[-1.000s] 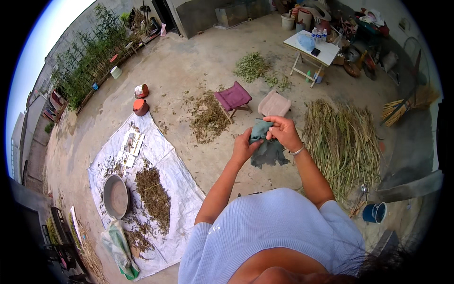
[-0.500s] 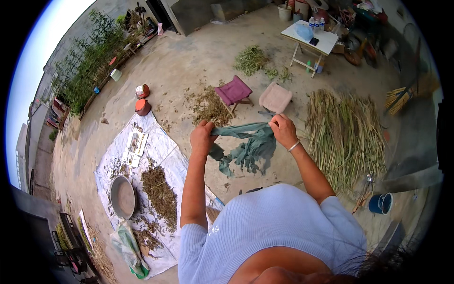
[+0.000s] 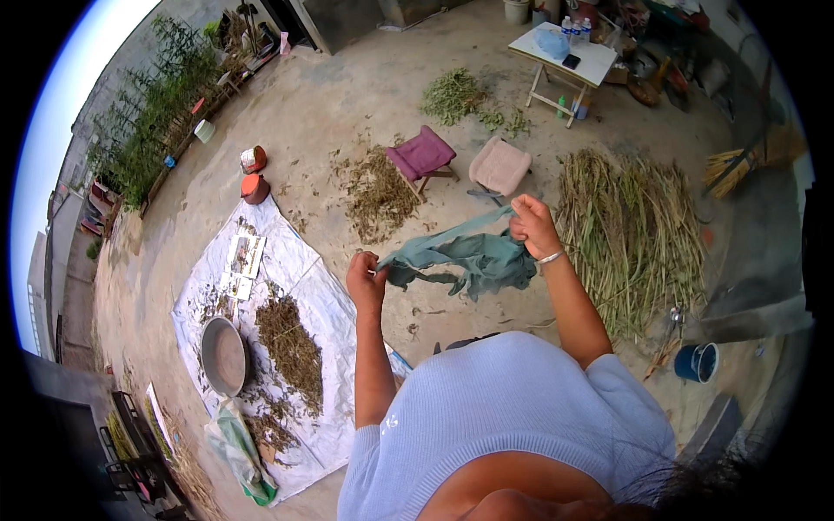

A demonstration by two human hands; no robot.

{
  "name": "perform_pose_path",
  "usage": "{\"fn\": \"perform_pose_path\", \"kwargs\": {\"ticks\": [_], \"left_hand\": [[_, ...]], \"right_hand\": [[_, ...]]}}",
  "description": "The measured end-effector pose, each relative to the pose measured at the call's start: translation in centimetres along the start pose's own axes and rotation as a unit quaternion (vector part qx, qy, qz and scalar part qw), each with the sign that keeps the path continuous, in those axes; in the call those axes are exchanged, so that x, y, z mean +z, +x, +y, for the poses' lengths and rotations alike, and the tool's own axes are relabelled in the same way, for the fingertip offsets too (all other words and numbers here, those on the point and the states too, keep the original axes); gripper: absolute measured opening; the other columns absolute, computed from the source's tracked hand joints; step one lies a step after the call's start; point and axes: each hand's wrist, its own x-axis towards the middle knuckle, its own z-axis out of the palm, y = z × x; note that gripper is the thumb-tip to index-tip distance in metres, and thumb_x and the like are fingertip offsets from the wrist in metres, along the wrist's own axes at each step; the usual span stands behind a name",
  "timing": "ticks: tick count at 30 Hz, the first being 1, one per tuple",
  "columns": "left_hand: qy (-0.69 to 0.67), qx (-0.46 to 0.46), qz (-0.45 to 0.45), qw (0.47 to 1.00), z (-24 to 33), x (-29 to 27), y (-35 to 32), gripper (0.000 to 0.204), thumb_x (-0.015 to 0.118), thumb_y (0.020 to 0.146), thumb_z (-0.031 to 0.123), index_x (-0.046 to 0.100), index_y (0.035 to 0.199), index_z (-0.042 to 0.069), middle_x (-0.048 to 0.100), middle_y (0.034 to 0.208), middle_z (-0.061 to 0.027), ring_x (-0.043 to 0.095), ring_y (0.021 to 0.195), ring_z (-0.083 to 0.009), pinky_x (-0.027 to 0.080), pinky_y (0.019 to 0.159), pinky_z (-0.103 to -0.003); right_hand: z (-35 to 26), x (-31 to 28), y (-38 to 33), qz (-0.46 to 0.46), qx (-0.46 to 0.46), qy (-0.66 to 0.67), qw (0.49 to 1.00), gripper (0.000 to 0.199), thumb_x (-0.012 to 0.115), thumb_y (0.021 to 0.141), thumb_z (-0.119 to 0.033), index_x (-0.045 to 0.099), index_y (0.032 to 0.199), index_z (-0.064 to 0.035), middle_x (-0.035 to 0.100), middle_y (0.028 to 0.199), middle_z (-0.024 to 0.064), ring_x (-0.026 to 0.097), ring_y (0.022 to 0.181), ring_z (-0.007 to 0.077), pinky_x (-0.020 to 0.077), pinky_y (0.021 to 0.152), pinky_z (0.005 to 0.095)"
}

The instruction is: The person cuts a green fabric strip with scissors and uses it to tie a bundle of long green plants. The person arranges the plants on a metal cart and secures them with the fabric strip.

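A crumpled green cloth garment [image 3: 469, 257] is stretched in the air in front of my chest, its loose folds hanging down. My left hand [image 3: 367, 273] pinches one end of it. My right hand [image 3: 533, 227], with a bangle at the wrist, is closed round the other end and held higher. Beyond the cloth stand a purple folding stool [image 3: 421, 158] and a pale pink padded stool [image 3: 500, 167]. The garment's exact kind cannot be made out among the folds.
To the left, a white sheet [image 3: 304, 252] on the concrete holds a metal basin [image 3: 224, 356] and dried plants [image 3: 288, 347]. Long cut stalks [image 3: 630, 243] lie at right, near a blue bucket [image 3: 697, 363]. A small table [image 3: 565, 56] with bottles stands far right.
My right hand has risen and moved slightly right, while my left has dropped lower. The cloth now slants up to the right, its folds swung toward my right hand.
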Motion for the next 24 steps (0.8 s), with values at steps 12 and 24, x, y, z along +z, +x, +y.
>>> {"fn": "perform_pose_path", "kwargs": {"ticks": [12, 24], "left_hand": [[-0.069, -0.165, 0.124, 0.976, -4.0, -1.9, -4.3, 0.041, 0.074, 0.068, 0.002, 0.034, 0.06, 0.007, 0.042, 0.054, -0.0003, 0.034, 0.052, -0.0089, 0.034, 0.048, -0.023], [-0.414, -0.438, 0.184, 0.776, -7.6, -3.8, -9.2, 0.037, 0.058, 0.087, 0.023, 0.035, 0.06, 0.015, 0.032, 0.048, 0.0047, 0.026, 0.037, -0.0062, 0.019, 0.035, -0.022]], "right_hand": [[-3.1, -8.0, -1.3, 0.168, -0.066, 0.184, 0.966, 0.016, 0.049, 0.091, -0.021, 0.041, 0.081, -0.0117, 0.045, 0.068, 0.0019, 0.043, 0.054, 0.011, 0.0314, 0.041, 0.0218], [-5.4, -10.7, -2.3, 0.105, -0.167, 0.148, 0.969, 0.013, 0.048, 0.089, -0.009, 0.051, 0.101, -0.0117, 0.049, 0.077, 0.0007, 0.047, 0.062, 0.0123, 0.0346, 0.044, 0.0227]]}}
